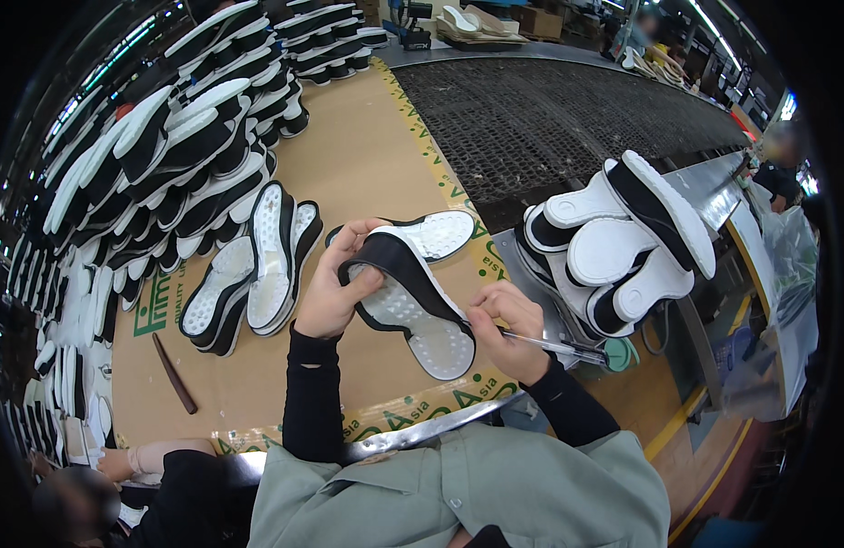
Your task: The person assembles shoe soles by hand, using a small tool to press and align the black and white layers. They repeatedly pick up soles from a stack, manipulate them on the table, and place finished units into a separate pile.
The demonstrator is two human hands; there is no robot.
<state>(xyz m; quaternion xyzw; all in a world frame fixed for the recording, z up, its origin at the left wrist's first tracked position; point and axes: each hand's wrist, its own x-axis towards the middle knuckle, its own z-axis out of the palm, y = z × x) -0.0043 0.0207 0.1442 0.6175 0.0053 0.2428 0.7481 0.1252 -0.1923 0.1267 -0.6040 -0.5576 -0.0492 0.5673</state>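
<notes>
My left hand (335, 288) is closed around one end of a black-and-white shoe sole (411, 274), its thumb inside the hollow. The sole is tilted, and its white, dimpled inner face shows. Against the sole's right edge my right hand (511, 331) is closed on a slim pen-like tool (560, 346); its working tip is hidden by the fingers. Just behind the held sole, another sole (445, 234) lies on the cardboard-covered table (349, 128). To the left are more soles (223, 297), set close together, and a dark brown strip-shaped tool (172, 374).
Tall stacks of soles (180, 169) crowd the table's left side. A smaller pile (613, 247) stands at the right, beside a green round object (620, 354). Beyond the table runs a black mesh conveyor (568, 119). A co-worker's hand (117, 464) shows at lower left.
</notes>
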